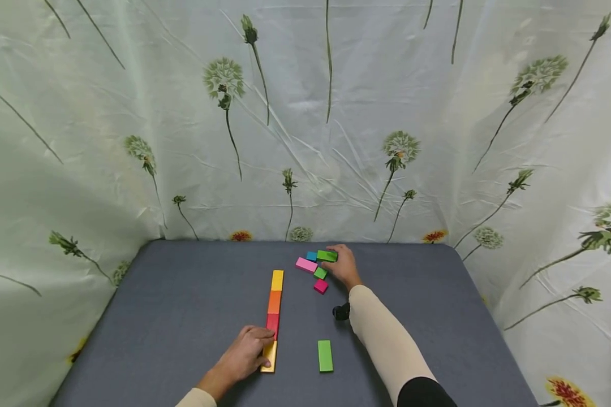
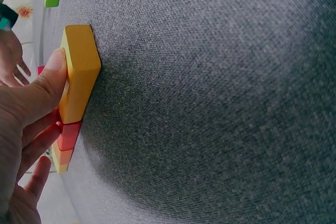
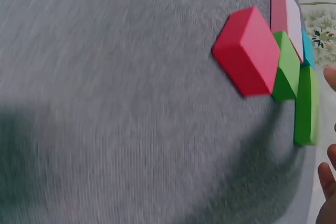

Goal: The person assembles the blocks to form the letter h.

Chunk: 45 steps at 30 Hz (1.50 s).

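A row of blocks lies end to end on the grey table (image 1: pixel 183 316): yellow (image 1: pixel 277 280), orange (image 1: pixel 274 302), red (image 1: pixel 272 323) and a near yellow block (image 1: pixel 269 357). My left hand (image 1: pixel 244 355) rests on the near end. Its thumb (image 2: pixel 50 80) presses the near yellow block (image 2: pixel 79 72), and its fingers lie over the red block (image 2: pixel 68 135). My right hand (image 1: pixel 342 264) reaches into a far cluster, fingertips at the right end of a long green block (image 1: pixel 327 255). In the right wrist view the fingertips (image 3: pixel 326 179) stand just off that green block (image 3: pixel 307 103).
The cluster also holds a pink block (image 1: pixel 306 264), a blue one (image 1: pixel 312 256), a small green one (image 1: pixel 320 273) and a magenta one (image 1: pixel 321 286). A lone green block (image 1: pixel 325 355) lies near the front. A floral curtain (image 1: pixel 305 113) surrounds the table.
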Each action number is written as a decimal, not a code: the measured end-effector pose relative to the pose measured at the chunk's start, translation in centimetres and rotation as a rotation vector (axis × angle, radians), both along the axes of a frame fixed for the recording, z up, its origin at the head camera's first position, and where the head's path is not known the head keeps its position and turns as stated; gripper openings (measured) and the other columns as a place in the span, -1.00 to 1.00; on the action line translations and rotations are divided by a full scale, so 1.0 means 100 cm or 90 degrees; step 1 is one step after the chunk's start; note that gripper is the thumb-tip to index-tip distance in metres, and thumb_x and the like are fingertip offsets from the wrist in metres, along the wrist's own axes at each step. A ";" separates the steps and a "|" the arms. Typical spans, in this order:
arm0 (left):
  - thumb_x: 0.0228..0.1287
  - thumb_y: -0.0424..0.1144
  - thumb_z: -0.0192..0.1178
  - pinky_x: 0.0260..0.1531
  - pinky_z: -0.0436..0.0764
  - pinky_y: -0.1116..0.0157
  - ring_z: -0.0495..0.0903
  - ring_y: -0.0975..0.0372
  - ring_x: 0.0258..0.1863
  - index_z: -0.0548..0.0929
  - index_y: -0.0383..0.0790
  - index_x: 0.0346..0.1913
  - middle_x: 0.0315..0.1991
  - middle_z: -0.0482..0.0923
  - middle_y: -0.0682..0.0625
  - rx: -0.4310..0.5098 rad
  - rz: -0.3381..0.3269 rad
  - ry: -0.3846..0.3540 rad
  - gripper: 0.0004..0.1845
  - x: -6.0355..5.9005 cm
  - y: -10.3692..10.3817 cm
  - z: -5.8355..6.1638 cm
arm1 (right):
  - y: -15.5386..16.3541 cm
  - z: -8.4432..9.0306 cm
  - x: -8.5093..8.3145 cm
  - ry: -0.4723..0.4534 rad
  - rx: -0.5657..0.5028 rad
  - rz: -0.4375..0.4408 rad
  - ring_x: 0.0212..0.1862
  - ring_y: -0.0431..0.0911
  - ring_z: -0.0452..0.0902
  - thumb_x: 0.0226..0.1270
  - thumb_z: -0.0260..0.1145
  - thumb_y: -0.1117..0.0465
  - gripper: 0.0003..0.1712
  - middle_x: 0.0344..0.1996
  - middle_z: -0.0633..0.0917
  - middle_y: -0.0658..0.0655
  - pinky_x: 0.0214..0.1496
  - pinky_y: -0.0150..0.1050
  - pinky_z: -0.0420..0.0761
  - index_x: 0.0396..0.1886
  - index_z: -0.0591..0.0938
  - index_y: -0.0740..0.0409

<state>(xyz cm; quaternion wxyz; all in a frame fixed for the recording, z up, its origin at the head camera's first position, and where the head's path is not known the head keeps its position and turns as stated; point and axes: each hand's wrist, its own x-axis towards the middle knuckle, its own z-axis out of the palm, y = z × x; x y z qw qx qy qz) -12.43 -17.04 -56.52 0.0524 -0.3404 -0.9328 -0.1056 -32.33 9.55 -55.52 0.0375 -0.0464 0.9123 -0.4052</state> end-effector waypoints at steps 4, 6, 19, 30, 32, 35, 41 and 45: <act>-0.18 -0.08 0.53 -0.02 0.48 0.19 0.61 0.20 -0.06 0.74 -0.30 -0.16 -0.12 0.70 -0.03 0.003 -0.008 0.016 -0.52 0.000 -0.001 0.001 | -0.007 -0.003 -0.001 -0.013 0.006 -0.006 0.32 0.20 0.25 0.21 0.41 0.24 -0.46 0.24 0.46 0.26 0.32 0.13 0.26 0.20 0.54 0.21; -0.19 -0.08 0.53 -0.03 0.48 0.19 0.61 0.20 -0.07 0.74 -0.30 -0.17 -0.13 0.70 -0.03 0.007 -0.015 0.027 -0.52 0.001 -0.001 0.001 | -0.009 -0.006 -0.001 -0.018 -0.001 -0.006 0.33 0.21 0.24 0.24 0.38 0.26 -0.47 0.26 0.45 0.28 0.32 0.14 0.26 0.21 0.53 0.23; -0.19 -0.10 0.52 -0.03 0.48 0.20 0.61 0.20 -0.06 0.74 -0.29 -0.19 -0.12 0.69 -0.03 0.007 -0.015 0.028 -0.54 0.001 -0.002 0.002 | -0.010 -0.017 0.000 0.001 0.025 -0.021 0.23 0.20 0.35 0.27 0.30 0.34 -0.53 0.13 0.52 0.32 0.27 0.10 0.32 0.18 0.53 0.34; -0.16 -0.10 0.52 -0.01 0.48 0.19 0.61 0.19 -0.04 0.74 -0.30 -0.16 -0.10 0.69 -0.03 -0.002 0.003 0.000 -0.53 0.002 0.000 0.003 | -0.006 -0.015 0.000 0.009 0.052 -0.019 0.12 0.18 0.45 0.24 0.32 0.39 -0.60 0.02 0.56 0.34 0.19 0.05 0.43 0.09 0.58 0.40; -0.14 -0.10 0.51 0.01 0.47 0.19 0.60 0.19 -0.02 0.73 -0.30 -0.14 -0.08 0.69 -0.03 -0.007 0.011 -0.018 -0.53 0.002 0.001 0.005 | -0.004 -0.013 0.001 0.014 0.056 -0.014 0.11 0.19 0.46 0.23 0.32 0.41 -0.61 0.01 0.57 0.35 0.18 0.05 0.43 0.07 0.58 0.41; -0.11 -0.09 0.50 0.03 0.47 0.18 0.60 0.19 -0.01 0.73 -0.30 -0.12 -0.06 0.68 -0.03 -0.012 0.018 -0.035 -0.52 0.003 0.003 0.006 | 0.000 -0.010 0.003 0.018 0.064 -0.002 0.10 0.18 0.47 0.24 0.32 0.41 -0.61 0.01 0.57 0.34 0.17 0.04 0.44 0.08 0.58 0.40; -0.12 -0.09 0.51 0.02 0.48 0.18 0.61 0.19 -0.02 0.73 -0.30 -0.13 -0.08 0.69 -0.03 -0.005 0.009 -0.023 -0.52 0.003 0.002 0.005 | 0.009 -0.008 0.007 0.030 0.096 0.050 0.10 0.16 0.48 0.25 0.32 0.40 -0.62 0.01 0.58 0.30 0.16 0.04 0.45 0.08 0.59 0.34; -0.18 -0.11 0.53 -0.03 0.48 0.19 0.61 0.19 -0.06 0.74 -0.30 -0.16 -0.11 0.69 -0.04 0.006 -0.003 0.008 -0.53 0.002 0.000 0.005 | 0.014 -0.004 0.012 0.040 0.109 0.096 0.11 0.15 0.48 0.24 0.33 0.41 -0.63 0.01 0.59 0.27 0.17 0.04 0.45 0.06 0.61 0.31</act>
